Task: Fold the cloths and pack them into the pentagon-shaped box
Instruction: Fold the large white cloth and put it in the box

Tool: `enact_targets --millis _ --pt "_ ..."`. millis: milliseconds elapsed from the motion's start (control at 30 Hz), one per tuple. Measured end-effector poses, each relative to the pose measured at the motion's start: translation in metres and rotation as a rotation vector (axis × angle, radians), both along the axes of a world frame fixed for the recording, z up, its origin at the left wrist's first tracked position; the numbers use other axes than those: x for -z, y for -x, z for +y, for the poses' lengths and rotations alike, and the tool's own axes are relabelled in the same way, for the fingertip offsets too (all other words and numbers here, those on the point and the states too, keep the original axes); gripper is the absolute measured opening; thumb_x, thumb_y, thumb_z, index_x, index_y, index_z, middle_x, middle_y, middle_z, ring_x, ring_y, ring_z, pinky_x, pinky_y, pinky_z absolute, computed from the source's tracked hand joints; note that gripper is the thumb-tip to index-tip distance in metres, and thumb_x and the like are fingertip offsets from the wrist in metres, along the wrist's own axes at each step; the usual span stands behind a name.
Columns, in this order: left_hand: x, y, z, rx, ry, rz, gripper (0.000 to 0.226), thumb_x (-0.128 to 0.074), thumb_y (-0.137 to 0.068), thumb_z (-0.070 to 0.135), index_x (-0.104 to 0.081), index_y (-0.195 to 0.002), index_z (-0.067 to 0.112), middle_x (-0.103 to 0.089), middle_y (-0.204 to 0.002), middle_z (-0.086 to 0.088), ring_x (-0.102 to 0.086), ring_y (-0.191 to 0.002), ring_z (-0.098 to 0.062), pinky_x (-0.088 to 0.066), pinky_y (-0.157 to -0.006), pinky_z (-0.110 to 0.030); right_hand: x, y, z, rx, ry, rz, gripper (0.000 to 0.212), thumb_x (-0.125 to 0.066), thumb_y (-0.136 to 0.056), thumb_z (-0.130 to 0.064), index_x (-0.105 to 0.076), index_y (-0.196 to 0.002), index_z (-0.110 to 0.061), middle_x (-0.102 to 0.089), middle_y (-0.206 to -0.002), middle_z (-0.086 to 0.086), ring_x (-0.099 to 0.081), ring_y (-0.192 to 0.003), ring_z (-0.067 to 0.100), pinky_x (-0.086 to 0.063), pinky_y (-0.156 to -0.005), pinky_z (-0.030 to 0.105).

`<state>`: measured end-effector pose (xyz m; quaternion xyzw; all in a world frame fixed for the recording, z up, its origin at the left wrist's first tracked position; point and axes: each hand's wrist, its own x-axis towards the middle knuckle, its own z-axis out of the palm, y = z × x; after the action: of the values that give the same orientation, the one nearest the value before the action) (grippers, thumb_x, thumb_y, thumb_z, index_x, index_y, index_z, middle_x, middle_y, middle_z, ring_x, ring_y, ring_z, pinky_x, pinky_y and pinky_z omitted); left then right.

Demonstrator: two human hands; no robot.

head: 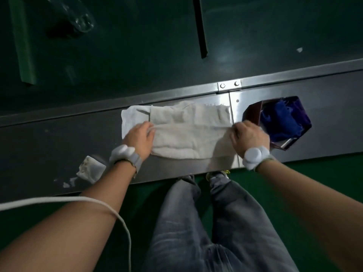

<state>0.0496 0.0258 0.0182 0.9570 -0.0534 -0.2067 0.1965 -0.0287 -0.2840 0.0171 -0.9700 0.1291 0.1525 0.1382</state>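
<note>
A: On your left, a small crumpled white scrap (90, 169) lies on the grey metal table (49, 146), apart from the work. Your left hand (139, 138) is pinched shut on the left end of the off-white woven cloth (186, 132).

B: And the fold?

A: The cloth lies flat between your hands, partly doubled. Keep both pinches level and draw the near edge evenly, so the layers meet square.

B: My right?

A: Your right hand (249, 138) grips the cloth's right end, closed on it. Just beyond it stands the dark pentagon-shaped box (253, 112), open, with a blue cloth (282, 122) already inside.
</note>
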Motion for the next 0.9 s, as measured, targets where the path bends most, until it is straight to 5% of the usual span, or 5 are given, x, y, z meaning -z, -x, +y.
enact_targets --millis 200,333,533,800,900 --pt "0.037 -0.040 -0.015 -0.073 0.032 -0.137 0.020 -0.043 -0.094 0.033 -0.055 -0.101 0.019 -0.063 -0.105 -0.010 -0.057 -0.094 -0.031 -0.045 -0.074 -0.036 0.040 -0.059 -0.005 0.141 0.067 -0.080 0.029 -0.038 -0.093 -0.035 -0.058 -0.097 -0.015 -0.060 -0.098 0.014 -0.060 -0.083 0.036 -0.034 -0.059 0.034" --pt "0.050 -0.031 -0.022 -0.239 0.044 -0.164 0.026 -0.053 -0.089 0.032 -0.049 -0.114 0.025 -0.056 -0.117 -0.008 -0.056 -0.099 -0.026 -0.046 -0.078 -0.034 0.045 -0.054 0.000 0.117 0.065 -0.144 0.036 -0.049 -0.087 -0.026 -0.049 -0.122 -0.022 -0.050 -0.123 0.013 -0.052 -0.104 0.036 -0.044 -0.066 0.040" --pt "0.051 0.031 -0.021 -0.639 0.070 0.020 0.047 -0.070 -0.074 0.039 -0.045 -0.101 0.011 -0.057 -0.101 -0.012 -0.057 -0.086 -0.029 -0.045 -0.073 -0.034 0.042 0.016 0.021 -0.091 -0.176 0.041 0.024 -0.044 -0.093 -0.040 -0.055 -0.100 -0.020 -0.068 -0.096 0.007 -0.063 -0.075 0.032 -0.053 -0.062 0.038" --pt "0.076 0.053 -0.024 -0.808 0.060 0.315 0.037 -0.070 -0.079 0.040 -0.053 -0.100 0.014 -0.057 -0.088 0.000 -0.053 -0.079 -0.021 -0.039 -0.075 -0.027 0.055 0.042 0.020 0.802 -0.314 0.116 0.034 -0.052 -0.089 -0.033 -0.047 -0.118 -0.016 -0.064 -0.113 0.013 -0.061 -0.098 0.035 -0.043 -0.080 0.034" --pt "0.077 0.048 -0.026 -0.793 0.038 0.357 0.031 -0.067 -0.081 0.040 -0.052 -0.088 0.014 -0.055 -0.084 -0.004 -0.050 -0.075 -0.025 -0.036 -0.072 -0.028 0.057 0.040 0.013 0.799 -0.425 0.257 0.046 -0.055 -0.088 -0.045 -0.047 -0.122 -0.014 -0.062 -0.113 0.011 -0.059 -0.102 0.032 -0.042 -0.083 0.033"
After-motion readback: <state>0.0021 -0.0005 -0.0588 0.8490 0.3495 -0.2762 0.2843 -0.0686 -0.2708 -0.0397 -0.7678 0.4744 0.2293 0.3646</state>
